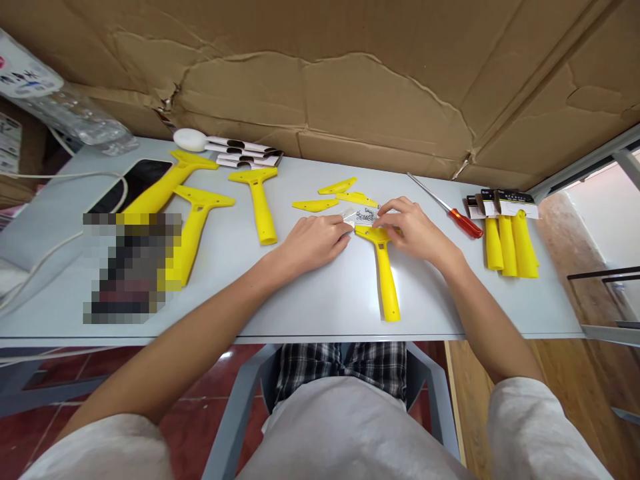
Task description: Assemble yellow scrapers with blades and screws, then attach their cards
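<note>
Pale shirt fabric (350,433) fills the space nearest the camera, above checked legwear (340,373) and a blue-grey chair (240,407). Across the grey table (320,297), left to right, lie a plastic bottle (75,113), a dark phone-like slab (135,180), yellow scraper bodies (260,207), a white spoon (190,139), loose yellow plates (315,205), a red-handled screwdriver (465,223) and carded yellow handles (507,247). Brown cardboard (320,100) stands behind; red tile and wood show below.

The left hand (320,241) lies palm down, fingers bent close together at the left edge of a clear bag (350,215); whether they pinch it cannot be told. The right hand (407,227) arches over the bag's right side, fingers curled; whether its tips hold anything is unclear.

Small silvery screws (366,215) cluster on the bag. Just below, between the hands, the yellow scraper (388,287) lies flat, head toward the cardboard, its round handle toward the person.
</note>
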The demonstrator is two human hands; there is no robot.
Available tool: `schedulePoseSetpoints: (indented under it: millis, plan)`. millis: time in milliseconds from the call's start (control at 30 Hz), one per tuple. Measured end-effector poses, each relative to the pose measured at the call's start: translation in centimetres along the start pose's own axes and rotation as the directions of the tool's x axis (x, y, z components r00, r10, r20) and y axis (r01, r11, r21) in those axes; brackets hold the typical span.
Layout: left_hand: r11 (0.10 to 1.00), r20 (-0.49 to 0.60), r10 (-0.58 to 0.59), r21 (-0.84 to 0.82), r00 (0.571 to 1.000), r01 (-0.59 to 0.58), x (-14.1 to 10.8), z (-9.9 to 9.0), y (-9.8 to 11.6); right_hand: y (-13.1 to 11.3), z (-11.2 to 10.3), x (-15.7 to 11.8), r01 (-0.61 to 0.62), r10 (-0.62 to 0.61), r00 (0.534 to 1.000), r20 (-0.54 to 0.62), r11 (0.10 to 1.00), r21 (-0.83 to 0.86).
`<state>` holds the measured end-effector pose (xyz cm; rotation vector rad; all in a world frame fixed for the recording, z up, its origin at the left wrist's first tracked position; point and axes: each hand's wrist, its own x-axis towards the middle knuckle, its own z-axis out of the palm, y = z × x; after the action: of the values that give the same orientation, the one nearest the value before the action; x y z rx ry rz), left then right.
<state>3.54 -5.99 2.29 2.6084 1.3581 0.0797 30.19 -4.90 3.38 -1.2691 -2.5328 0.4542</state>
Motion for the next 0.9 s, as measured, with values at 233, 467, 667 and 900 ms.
schedulePoseSetpoints:
  millis: [233, 467, 667, 900]
  plan:
    - [0.999, -0.023, 0.040, -0.027, 0.999, -0.040, 0.00, 0.05, -0.07, 0.01, 0.25, 0.03, 0.015, -0.015, 1.000, 0.000, 1.000, -0.027]
    - [0.998, -0.026, 0.028, -0.049, 0.999, -0.029, -0.06, -0.09, 0.04, 0.05, 0.55, 0.07, 0.032, -0.032, 0.999, -0.003, 0.999, -0.033]
    - [0.999, -0.007, 0.033, -0.025, 0.999, -0.033, -0.02, -0.14, 0.08, -0.02, 0.73, 0.07, 0.042, -0.041, 0.999, 0.019, 0.998, -0.041]
    - [0.997, -0.030, 0.039, -0.062, 0.999, -0.041, -0.10, 0.12, -0.05, -0.26, 0.77, 0.07, 0.048, -0.044, 0.998, 0.051, 0.996, -0.079]
